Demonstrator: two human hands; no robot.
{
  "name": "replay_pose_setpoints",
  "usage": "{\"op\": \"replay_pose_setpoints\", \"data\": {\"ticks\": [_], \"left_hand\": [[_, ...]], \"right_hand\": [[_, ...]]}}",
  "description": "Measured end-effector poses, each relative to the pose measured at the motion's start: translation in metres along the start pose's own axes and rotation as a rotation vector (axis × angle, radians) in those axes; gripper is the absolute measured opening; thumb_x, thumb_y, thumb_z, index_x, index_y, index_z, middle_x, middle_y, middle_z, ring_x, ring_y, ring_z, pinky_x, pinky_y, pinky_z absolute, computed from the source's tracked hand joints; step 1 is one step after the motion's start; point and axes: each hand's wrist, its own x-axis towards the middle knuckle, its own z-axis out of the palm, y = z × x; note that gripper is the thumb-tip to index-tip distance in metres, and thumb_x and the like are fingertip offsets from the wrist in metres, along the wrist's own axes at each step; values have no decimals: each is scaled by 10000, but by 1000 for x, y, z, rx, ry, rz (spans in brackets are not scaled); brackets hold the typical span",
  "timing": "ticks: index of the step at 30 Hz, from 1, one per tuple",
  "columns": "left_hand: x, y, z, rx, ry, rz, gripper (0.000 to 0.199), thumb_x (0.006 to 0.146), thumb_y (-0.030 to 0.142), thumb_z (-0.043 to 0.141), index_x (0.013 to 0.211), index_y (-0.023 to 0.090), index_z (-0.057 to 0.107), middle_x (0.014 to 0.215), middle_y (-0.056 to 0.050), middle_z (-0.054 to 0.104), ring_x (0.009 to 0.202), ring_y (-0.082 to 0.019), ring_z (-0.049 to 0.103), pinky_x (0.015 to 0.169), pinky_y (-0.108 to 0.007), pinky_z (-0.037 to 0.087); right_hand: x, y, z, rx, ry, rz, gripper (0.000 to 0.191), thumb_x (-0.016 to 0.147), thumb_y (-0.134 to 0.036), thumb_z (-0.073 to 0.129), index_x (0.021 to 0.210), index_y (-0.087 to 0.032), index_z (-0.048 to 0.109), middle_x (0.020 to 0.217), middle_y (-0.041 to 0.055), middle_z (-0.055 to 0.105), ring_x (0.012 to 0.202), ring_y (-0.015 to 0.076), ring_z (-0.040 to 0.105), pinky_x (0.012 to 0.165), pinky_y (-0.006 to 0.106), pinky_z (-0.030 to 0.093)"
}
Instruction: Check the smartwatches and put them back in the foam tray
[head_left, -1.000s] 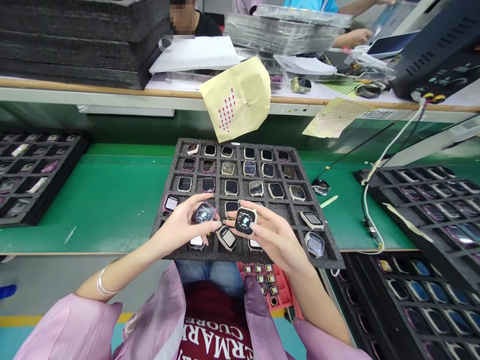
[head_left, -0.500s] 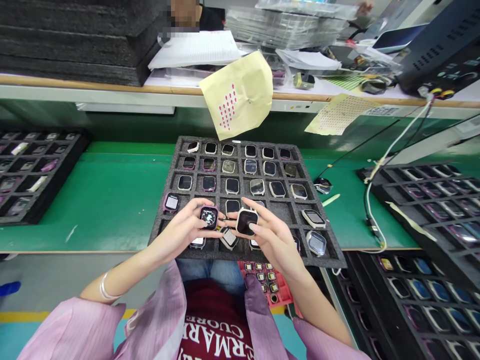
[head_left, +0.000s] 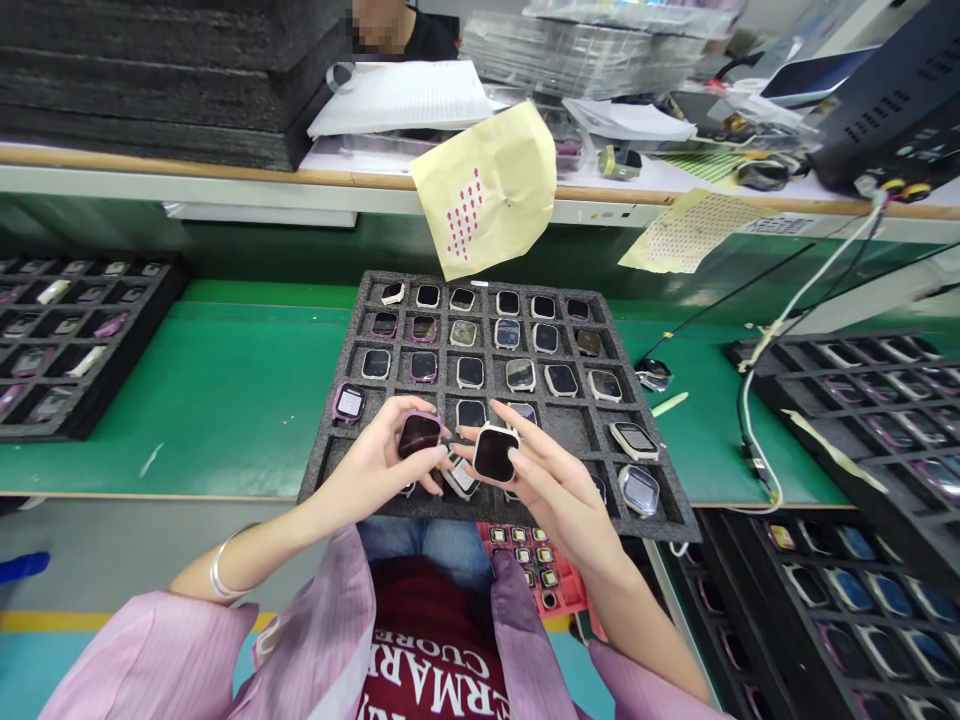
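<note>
My left hand (head_left: 390, 450) grips a purple-rimmed watch case (head_left: 420, 434) with a dark screen, its thumb stretched toward the other hand. Beside it, my right hand (head_left: 544, 480) holds a cream-rimmed watch case (head_left: 495, 453), also dark, between thumb and fingers. Both hands are above the front part of a grey foam tray (head_left: 574, 428), whose compartments hold several watch cases. A purple watch with a lit white screen (head_left: 350, 402) rests at the tray's left edge. A pale watch (head_left: 460, 474) lies tilted between and below the hands, partly covered.
More foam trays of watches stand at left (head_left: 142, 330) and right (head_left: 900, 400). A red tray (head_left: 566, 590) is below the bench edge. Yellow paper (head_left: 495, 190) hangs from the shelf (head_left: 262, 190). White cable (head_left: 750, 400) runs down at right. A person (head_left: 382, 25) is behind.
The purple watch's screen has gone from lit to dark. My left thumb has moved off its screen toward the lower right. The whole view has shifted slightly.
</note>
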Motion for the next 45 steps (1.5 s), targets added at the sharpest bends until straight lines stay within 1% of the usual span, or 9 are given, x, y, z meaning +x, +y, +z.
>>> {"op": "replay_pose_setpoints", "data": {"ticks": [3,5,11,15,22,28,34,37,45], "left_hand": [[-1,-3,-1,149,57,20,444,767,239,706,1117,232,432,923,-6,542,655,-129,628,438,-200,537],[-3,-5,-2,265,80,34,462,766,228,696,1137,243,420,882,7,523,587,-114,596,357,-168,448],[-5,-10,-3,672,122,294,304,791,111,576,1050,223,464,944,-18,524,850,-155,567,599,-212,469],[-4,-11,-4,766,140,365,280,806,109,538,1060,217,493,980,-27,532,897,-167,552,733,-258,462],[-2,-13,-6,777,103,350,329,771,122,584,1080,219,526,949,-21,535,872,-180,545,803,-299,481],[-4,-18,-5,481,33,174,387,843,213,549,1227,237,510,999,-53,544,782,-176,574,516,-229,544],[-2,-16,-3,486,41,182,406,819,184,586,1218,238,536,1030,-55,556,821,-174,587,560,-214,550],[-1,-15,-3,499,60,189,379,810,168,600,1182,227,558,1016,-57,567,834,-180,600,604,-228,561],[-4,-15,-1,364,-11,100,376,839,235,599,1207,224,524,1011,-51,564,777,-167,614,538,-254,613]], "right_hand": [[-3,-3,3,11,-29,12,428,964,-256,541,1385,-287,467,1327,97,586,1205,271,570,1013,496,460],[-4,-5,4,1,-43,20,420,957,-259,556,1370,-287,487,1301,100,607,1177,273,592,985,490,485],[-3,-5,3,-105,-30,16,347,823,-198,726,1162,-248,667,1139,99,701,1062,264,664,955,424,514],[-3,-4,1,-123,-25,13,372,813,-196,735,1175,-246,666,1122,99,709,1064,259,664,952,407,517],[-4,-3,2,-137,-4,19,369,815,-219,730,1180,-235,671,1117,97,711,1064,260,663,965,417,512],[-3,-2,1,-155,7,-3,357,807,-217,738,1160,-223,681,1126,103,706,1087,277,650,986,457,498],[-1,-3,-1,-154,-9,-16,380,846,-219,707,1219,-246,643,1128,100,705,1093,266,648,924,399,537],[-1,-1,-1,-161,5,-9,387,834,-235,720,1213,-240,646,1131,105,703,1096,277,645,924,419,535],[1,0,-1,-169,28,-19,367,821,-225,727,1183,-224,668,1109,104,711,1070,280,658,959,442,515]]}}
